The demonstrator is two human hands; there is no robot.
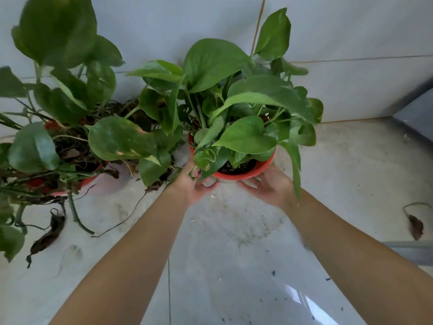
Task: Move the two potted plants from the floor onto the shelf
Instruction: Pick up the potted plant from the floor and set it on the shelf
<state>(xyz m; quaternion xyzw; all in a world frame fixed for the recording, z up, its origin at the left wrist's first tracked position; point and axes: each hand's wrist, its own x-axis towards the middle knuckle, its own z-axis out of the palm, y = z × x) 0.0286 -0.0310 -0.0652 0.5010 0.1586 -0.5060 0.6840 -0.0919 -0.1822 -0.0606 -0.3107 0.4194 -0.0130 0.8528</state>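
A leafy green plant in a red pot (241, 175) is in the middle of the view, near the wall. My left hand (195, 184) cups the pot's left side under its rim. My right hand (269, 186) cups the right side, fingers under the pot. Whether the pot rests on the floor or is lifted I cannot tell. A second, larger plant (70, 127) with trailing stems and dry leaves stands at the left in a red pot (86, 181), mostly hidden by its leaves. No shelf is in view.
The pale tiled floor (234, 266) has soil crumbs and a stain in front of the pot. Dead leaves lie at left (46, 238) and right (416, 227). A white tiled wall (351, 85) runs behind; a dark grey edge (417, 113) is at far right.
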